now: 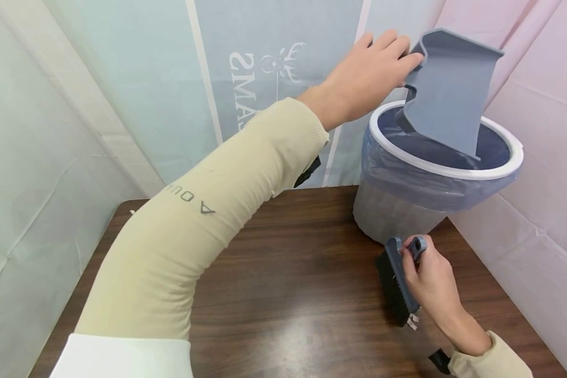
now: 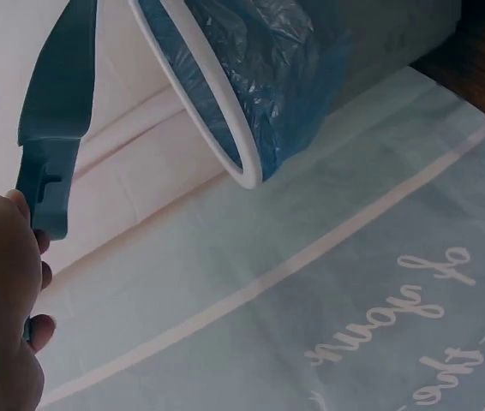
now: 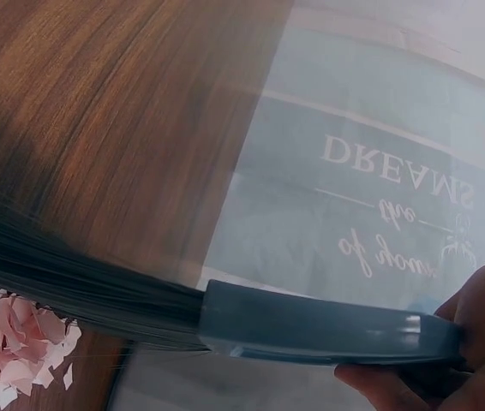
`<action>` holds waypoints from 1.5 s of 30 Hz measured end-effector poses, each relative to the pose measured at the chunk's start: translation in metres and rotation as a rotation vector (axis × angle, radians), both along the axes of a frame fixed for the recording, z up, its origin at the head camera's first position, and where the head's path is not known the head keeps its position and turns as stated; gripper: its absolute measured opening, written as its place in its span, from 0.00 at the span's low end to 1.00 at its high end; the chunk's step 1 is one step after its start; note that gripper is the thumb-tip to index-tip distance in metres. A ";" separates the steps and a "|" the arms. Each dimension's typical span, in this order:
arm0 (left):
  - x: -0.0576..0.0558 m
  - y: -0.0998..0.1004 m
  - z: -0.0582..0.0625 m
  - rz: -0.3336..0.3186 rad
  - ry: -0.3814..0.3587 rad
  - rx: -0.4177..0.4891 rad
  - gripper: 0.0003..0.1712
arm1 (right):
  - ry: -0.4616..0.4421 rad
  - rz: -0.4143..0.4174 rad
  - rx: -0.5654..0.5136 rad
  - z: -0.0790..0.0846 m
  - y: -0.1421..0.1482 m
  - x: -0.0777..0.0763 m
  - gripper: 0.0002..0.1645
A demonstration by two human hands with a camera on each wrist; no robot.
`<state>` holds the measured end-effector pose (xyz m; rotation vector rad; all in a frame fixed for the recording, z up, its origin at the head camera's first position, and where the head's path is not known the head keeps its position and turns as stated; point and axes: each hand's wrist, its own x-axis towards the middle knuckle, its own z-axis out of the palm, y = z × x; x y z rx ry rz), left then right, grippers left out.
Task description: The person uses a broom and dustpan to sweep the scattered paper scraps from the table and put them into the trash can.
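Tipping seems the step in hand: the left hand (image 1: 368,79) grips the smooth, flared blue-grey plastic dustpan (image 1: 453,89), slanted over the round, white-rimmed bin (image 1: 392,207) with its crinkled bluish liner (image 1: 406,181). Below, a dark-bristled blue-grey brush (image 1: 400,283) meets thin pink scraps (image 1: 413,321) above wood-grained tabletop (image 1: 288,294), right hand (image 1: 432,281) clasping its handle. Next probably calls for gathering those scraps.

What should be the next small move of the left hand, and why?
Probably, the left hand should lower the dustpan to the table beside the pink scraps. The dustpan is tilted over the bin, while scraps lie near the bristles of the brush that the right hand holds.
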<state>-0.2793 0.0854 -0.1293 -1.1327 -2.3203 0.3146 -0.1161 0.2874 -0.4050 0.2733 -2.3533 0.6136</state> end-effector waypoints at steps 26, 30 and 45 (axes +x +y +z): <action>-0.007 -0.056 -0.024 0.069 -0.397 0.144 0.27 | 0.001 0.003 -0.038 -0.006 0.000 0.000 0.17; -0.009 -0.068 -0.029 0.042 -0.413 0.184 0.26 | -0.005 0.003 -0.042 -0.005 0.000 0.000 0.16; -0.008 -0.114 -0.056 -0.021 -0.485 0.289 0.24 | -0.022 -0.003 -0.061 -0.006 -0.001 0.000 0.16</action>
